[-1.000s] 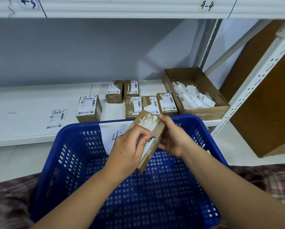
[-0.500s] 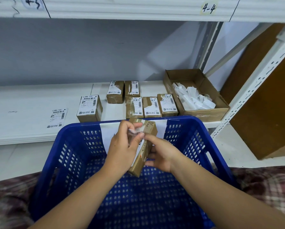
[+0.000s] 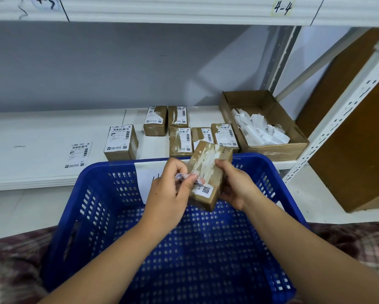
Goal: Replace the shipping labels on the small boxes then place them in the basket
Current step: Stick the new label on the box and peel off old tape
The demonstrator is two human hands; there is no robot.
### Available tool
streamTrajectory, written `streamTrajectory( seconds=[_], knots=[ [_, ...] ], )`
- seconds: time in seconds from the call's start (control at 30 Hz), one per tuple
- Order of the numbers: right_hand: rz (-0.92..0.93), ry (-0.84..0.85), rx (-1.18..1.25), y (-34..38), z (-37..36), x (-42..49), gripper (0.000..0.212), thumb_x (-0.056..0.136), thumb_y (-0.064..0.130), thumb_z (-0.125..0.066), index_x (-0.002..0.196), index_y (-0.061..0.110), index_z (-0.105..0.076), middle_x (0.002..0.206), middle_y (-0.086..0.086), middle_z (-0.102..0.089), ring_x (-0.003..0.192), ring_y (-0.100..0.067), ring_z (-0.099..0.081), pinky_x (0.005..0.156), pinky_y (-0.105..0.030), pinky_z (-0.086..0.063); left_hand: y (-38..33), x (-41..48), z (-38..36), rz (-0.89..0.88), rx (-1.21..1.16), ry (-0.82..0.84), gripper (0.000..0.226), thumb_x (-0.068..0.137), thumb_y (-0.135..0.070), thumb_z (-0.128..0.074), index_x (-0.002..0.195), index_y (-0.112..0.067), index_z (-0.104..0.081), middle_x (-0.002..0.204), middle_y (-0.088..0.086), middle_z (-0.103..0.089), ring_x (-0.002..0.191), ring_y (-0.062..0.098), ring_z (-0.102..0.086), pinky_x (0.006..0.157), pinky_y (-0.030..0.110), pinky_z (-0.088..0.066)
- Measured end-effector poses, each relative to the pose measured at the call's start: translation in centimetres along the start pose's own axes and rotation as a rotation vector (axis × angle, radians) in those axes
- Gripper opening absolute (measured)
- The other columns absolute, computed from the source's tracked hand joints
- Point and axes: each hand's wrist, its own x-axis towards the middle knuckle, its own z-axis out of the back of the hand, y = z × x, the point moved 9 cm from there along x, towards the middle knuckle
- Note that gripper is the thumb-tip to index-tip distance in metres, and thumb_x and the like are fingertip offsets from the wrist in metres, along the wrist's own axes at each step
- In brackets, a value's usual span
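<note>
Blue plastic basket (image 3: 109, 216) largest in view, close below, under both forearms. Beyond it, white shelf (image 3: 41, 137) carrying an open cardboard carton (image 3: 276, 151) of peeled white scraps (image 3: 258, 130) at the right, a cluster of five small boxes (image 3: 179, 141) with torn labels in the middle, one labelled box (image 3: 120, 142) standing apart to the left, and a loose new label (image 3: 78, 154) lying flat further left.

Over the basket's far rim, the held box (image 3: 208, 170), tilted, its top face mostly stripped to ragged white residue, a coded corner piece (image 3: 205, 190) clinging near the lower end. Right hand (image 3: 234, 185) curled round the box's right side, bracing it. Left hand (image 3: 171, 194) pinching a curled strip of old label (image 3: 184, 177) between thumb and fingertips, just at the box's left edge.

Likely step: stripping the old label. To do it well:
- Pull the strip low and slow, nearly flat along the face, not straight up, to lift paper rather than tear it.
- Brace firmly with the right hand against the pull.
- Take the coded corner piece next, starting from a lifted edge.
- Drop scraps in the carton, not the basket.
- Only then reach for the new label.
</note>
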Motion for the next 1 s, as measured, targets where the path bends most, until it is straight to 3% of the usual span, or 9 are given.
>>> streamTrajectory(
  seconds=[0.13,0.4,0.6,0.83,1.0],
  knots=[
    [-0.012,-0.023,0.038,0.2,0.3,0.1,0.031,0.089,0.035,-0.066,0.109,0.011,-0.065,0.098,-0.008,-0.074,0.091,-0.025,-0.069,0.066,-0.035,-0.055,-0.1,0.3,0.8,0.053,-0.064,-0.065,0.018,0.092,-0.026,-0.054,0.081,-0.029,-0.041,0.080,-0.010,-0.067,0.077,0.021,-0.065,0.062,0.050,-0.049],
    [-0.008,-0.078,0.005,0.0,0.9,1.1,0.032,0.091,0.034,-0.064,0.109,0.007,-0.064,0.096,-0.010,-0.074,0.086,-0.025,-0.071,0.059,-0.032,-0.055,-0.2,-0.3,-0.3,0.040,-0.061,0.015,0.020,0.093,-0.020,-0.052,0.078,-0.023,-0.039,0.077,-0.017,-0.070,0.078,0.004,-0.066,0.073,0.042,-0.052],
    [-0.003,-0.136,-0.026,-0.7,2.1,2.4,0.037,0.088,0.034,-0.066,0.111,0.005,-0.065,0.096,-0.011,-0.075,0.088,-0.027,-0.072,0.068,-0.036,-0.058,0.5,-0.6,-1.0,0.017,0.019,0.021,0.018,0.094,-0.032,-0.052,0.080,-0.030,-0.040,0.078,-0.007,-0.069,0.074,0.021,-0.064,0.065,0.050,-0.050],
    [-0.049,-0.175,0.009,-2.0,3.2,3.0,0.038,0.089,0.032,-0.067,0.111,0.002,-0.062,0.097,-0.013,-0.073,0.082,-0.027,-0.072,0.055,-0.030,-0.056,0.4,-1.1,-1.7,0.005,0.071,0.034,0.022,0.093,-0.023,-0.053,0.077,-0.028,-0.039,0.069,0.002,-0.062,0.047,0.014,-0.045,0.050,0.042,-0.037],
    [-0.038,-0.199,-0.003,-2.1,4.2,3.7,0.044,0.087,0.033,-0.069,0.118,0.003,-0.059,0.102,-0.013,-0.071,0.089,-0.029,-0.070,0.072,-0.039,-0.059,0.8,-1.2,-1.7,0.051,0.064,0.030,0.023,0.093,-0.024,-0.053,0.076,-0.030,-0.039,0.067,0.010,-0.062,0.047,0.013,-0.042,0.050,0.042,-0.038]
  ],
)
